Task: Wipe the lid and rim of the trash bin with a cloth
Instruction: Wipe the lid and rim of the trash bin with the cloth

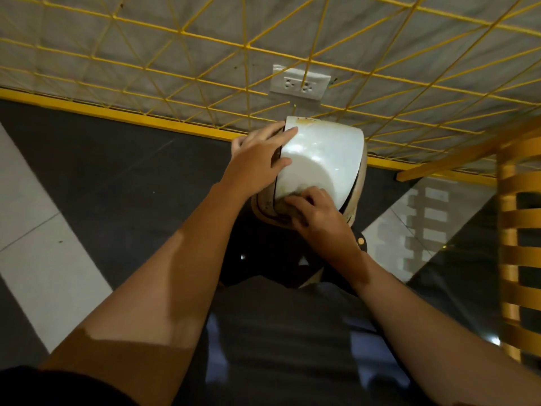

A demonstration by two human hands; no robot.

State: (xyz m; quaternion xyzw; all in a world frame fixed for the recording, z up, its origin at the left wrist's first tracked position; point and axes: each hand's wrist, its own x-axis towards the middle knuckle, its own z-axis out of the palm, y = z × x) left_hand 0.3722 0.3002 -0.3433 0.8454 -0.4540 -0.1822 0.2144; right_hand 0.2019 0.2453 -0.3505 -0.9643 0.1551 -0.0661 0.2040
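While steadying the raised lid with the left hand, fingers spread flat along its far edge, not clenched on anything. Probably braced there so the lid stays put under rubbing. Right hand pressing a dull cloth against the lid's near edge, grip closed over the wad; most of the cloth hidden beneath the fingers. Trash bin directly under both hands, its beige rim showing just right of the right-hand grip. Brownish stains beyond the left grip, at the lid's far corner, likely untouched. Underfoot, dark and pale floor tiles; beyond, yellow wire grid over a wall outlet; slatted chair well right.
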